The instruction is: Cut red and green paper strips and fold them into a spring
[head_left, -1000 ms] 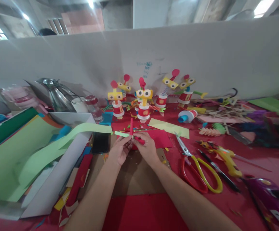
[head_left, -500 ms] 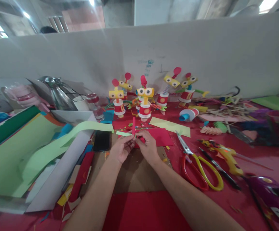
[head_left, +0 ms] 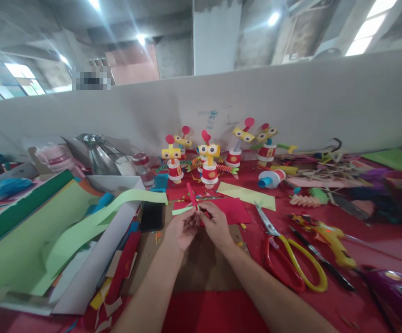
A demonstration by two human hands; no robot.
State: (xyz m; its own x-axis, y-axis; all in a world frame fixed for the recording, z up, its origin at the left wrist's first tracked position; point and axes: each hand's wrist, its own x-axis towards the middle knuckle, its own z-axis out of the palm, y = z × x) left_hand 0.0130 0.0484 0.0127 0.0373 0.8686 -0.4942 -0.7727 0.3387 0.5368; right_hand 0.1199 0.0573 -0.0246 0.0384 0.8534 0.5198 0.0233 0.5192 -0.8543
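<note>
Both hands meet over a brown cardboard sheet [head_left: 204, 273]. My left hand [head_left: 183, 227] is closed, its fingertips pinching crossed paper strips. A red paper strip [head_left: 191, 194] points up and away from the fingers, and a light green paper strip [head_left: 182, 211] sticks out to the left. My right hand [head_left: 216, 222] is closed on the same strips where they cross, thumb and fingers touching the left fingertips. The exact fold between the fingers is partly hidden. Just beyond lies a red paper sheet [head_left: 233, 210].
Several paper-cup figures [head_left: 209, 173] stand at the back. Scissors [head_left: 273, 231], a black pen [head_left: 322, 259] and a yellow glue gun [head_left: 336, 240] lie to the right. At left are a box of coloured paper [head_left: 93, 259] and a black phone [head_left: 152, 217]. A pale yellow strip [head_left: 245, 194] lies ahead.
The view has tilted upward, so the table things sit lower in the picture. The red strip now leans further left. Both hands stay together on the strips.
</note>
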